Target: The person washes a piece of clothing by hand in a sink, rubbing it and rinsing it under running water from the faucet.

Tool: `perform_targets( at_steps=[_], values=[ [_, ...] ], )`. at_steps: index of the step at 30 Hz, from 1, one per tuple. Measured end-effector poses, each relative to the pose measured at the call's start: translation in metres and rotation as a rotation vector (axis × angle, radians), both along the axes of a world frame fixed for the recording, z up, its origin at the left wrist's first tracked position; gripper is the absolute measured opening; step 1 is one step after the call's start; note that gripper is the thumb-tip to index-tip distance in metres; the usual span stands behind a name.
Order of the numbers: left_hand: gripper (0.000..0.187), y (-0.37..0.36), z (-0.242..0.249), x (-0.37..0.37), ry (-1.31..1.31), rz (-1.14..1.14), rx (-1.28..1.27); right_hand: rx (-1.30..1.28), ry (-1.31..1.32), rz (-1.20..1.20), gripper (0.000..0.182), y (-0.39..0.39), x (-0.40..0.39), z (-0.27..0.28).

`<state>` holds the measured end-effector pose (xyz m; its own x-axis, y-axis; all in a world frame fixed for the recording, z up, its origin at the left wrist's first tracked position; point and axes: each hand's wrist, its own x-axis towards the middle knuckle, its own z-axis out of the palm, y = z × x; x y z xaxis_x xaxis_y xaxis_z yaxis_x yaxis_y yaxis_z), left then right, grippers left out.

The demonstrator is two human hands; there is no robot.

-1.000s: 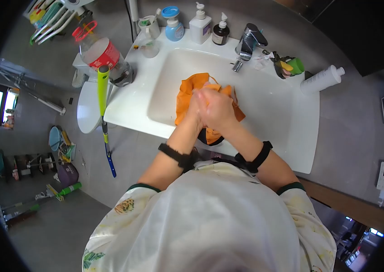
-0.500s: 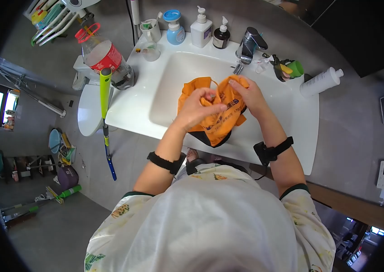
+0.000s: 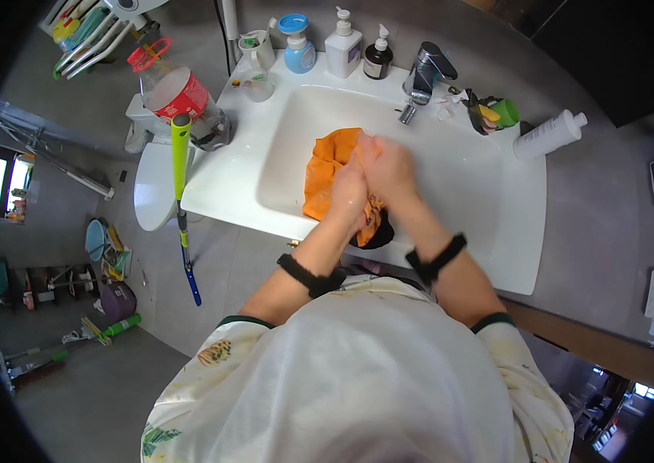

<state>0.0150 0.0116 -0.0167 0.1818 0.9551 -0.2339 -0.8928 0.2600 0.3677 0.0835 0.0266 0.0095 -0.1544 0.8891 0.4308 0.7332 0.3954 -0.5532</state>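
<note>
An orange cloth item (image 3: 325,166) with dark printing and a black part is bunched up over the front of the white sink (image 3: 466,201). Its exact kind does not show. My left hand (image 3: 350,189) is closed on the fabric near the middle. Pressed close against it, my right hand (image 3: 390,168) is closed on a gathered part of the same cloth, slightly blurred. Some orange fabric spreads to the left of my hands, and the black part hangs below them at the sink's front edge.
Behind the basin stand a chrome faucet (image 3: 425,73), a white pump bottle (image 3: 343,48), a dark pump bottle (image 3: 378,55) and a blue soap dispenser (image 3: 298,46). A white bottle (image 3: 549,136) lies at the right. Left are a large plastic bottle (image 3: 182,96) and a green-handled tool (image 3: 180,166).
My hands have come together, the right one moving left toward the left one. The cloth, spread between them before, is now squeezed and its printed face is mostly hidden.
</note>
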Motion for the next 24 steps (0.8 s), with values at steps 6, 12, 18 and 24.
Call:
perform_targets(
  at_steps=[6, 12, 18, 24],
  values=[
    [0.031, 0.038, -0.096, -0.039, -0.23, -0.192, 0.549, -0.216, 0.074, 0.125, 0.033, -0.017, -0.016, 0.007],
    [0.034, 0.0, 0.019, -0.005, 0.415, 0.099, -0.087, -0.333, 0.038, -0.09, 0.041, 0.04, 0.008, -0.011],
    [0.032, 0.011, -0.053, -0.031, -0.085, -0.03, 0.278, -0.24, -0.059, 0.07, 0.036, -0.002, -0.015, -0.002],
    [0.033, 0.015, -0.007, -0.023, 0.385, 0.084, -0.121, -0.143, 0.143, 0.057, 0.033, 0.016, -0.007, -0.006]
  ],
)
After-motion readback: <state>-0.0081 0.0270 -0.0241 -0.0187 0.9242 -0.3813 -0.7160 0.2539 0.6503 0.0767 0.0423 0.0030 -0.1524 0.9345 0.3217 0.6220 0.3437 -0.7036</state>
